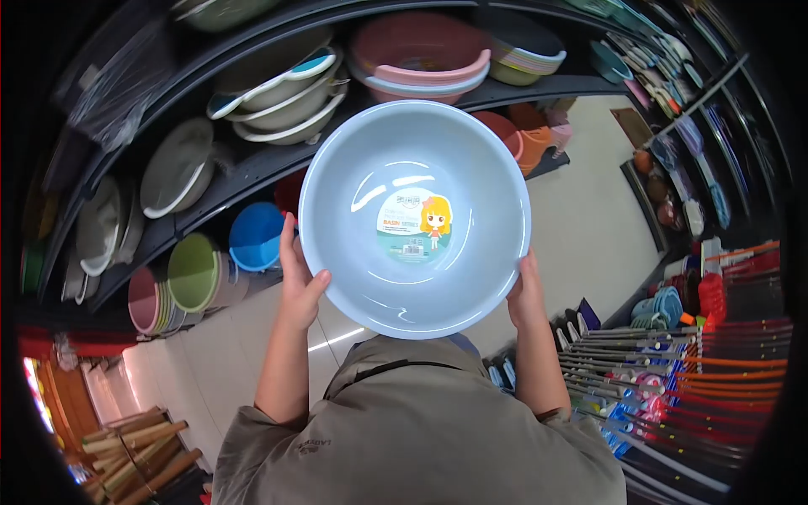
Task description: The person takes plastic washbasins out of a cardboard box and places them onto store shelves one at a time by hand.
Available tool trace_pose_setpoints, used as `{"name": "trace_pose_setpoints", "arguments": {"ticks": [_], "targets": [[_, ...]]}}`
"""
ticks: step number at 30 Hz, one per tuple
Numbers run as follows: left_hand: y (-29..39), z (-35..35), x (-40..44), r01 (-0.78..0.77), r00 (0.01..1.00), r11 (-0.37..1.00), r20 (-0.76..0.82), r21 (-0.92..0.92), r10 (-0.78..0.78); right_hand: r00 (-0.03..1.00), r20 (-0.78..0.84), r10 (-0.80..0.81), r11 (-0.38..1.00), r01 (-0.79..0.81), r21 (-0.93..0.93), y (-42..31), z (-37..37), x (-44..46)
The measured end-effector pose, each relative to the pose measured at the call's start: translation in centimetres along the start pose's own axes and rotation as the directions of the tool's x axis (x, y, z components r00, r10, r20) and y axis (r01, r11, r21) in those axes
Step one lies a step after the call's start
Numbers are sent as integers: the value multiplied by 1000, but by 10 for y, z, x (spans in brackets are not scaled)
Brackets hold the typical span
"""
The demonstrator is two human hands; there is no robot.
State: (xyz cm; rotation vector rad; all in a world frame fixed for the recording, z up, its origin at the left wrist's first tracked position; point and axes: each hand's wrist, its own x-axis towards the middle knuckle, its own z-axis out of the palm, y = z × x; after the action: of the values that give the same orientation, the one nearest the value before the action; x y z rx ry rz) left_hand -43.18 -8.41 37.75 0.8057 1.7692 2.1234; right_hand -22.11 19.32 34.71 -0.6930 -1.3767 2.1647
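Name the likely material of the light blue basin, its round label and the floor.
Basin: probably moulded plastic, glossy, given its crisp white highlights and even colour.
Label: printed paper or plastic film; the picture leaves open which.
Floor: probably ceramic or stone tile, pale and polished, judging by thin straight joints and a bright streak.

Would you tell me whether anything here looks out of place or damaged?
Only a slight untidiness stands out: on the upper-left shelf, the stack of pale basins looks uneven, its rims not lined up. The light blue basin between the left hand and right hand shows no visible damage.
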Motion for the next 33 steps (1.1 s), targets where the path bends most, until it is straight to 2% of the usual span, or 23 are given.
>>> {"name": "trace_pose_setpoints", "arguments": {"ticks": [2, 7, 11, 14, 18, 21, 23, 28, 33], "targets": [[-3, 12, 9, 85, 994, 993, 73, -85, -79, 996, -58, -72, 997, 70, -38, -7, -3, -5], [-16, 94, 35, 71, 954, 997, 296, -41, -56, 949, -169, -265, 961, 245, -133, -44, -68, -16], [-19, 139, 63, 65, 917, 995, 398, -76, -30, 910, -172, -376, 918, 342, -199, -62, -108, -9], [-25, 185, 80, 59, 906, 988, 424, -140, 6, 899, -186, -396, 904, 346, -252, -89, -151, 6], [-33, 250, 102, 73, 921, 989, 388, -130, -17, 888, -169, -428, 875, 359, -325, -128, -205, 45], [-43, 291, 121, 34, 926, 990, 377, -140, 21, 871, -79, -485, 844, 442, -304, -153, -243, 78], [-48, 314, 129, 48, 931, 989, 366, -142, 7, 871, -80, -485, 845, 444, -298, -167, -257, 94], [-56, 354, 143, 39, 955, 990, 297, -133, 2, 882, -46, -469, 849, 435, -300, -195, -285, 132], [-62, 370, 172, 19, 953, 995, 303, -99, 12, 885, -48, -463, 859, 434, -271, -203, -299, 172]]}}
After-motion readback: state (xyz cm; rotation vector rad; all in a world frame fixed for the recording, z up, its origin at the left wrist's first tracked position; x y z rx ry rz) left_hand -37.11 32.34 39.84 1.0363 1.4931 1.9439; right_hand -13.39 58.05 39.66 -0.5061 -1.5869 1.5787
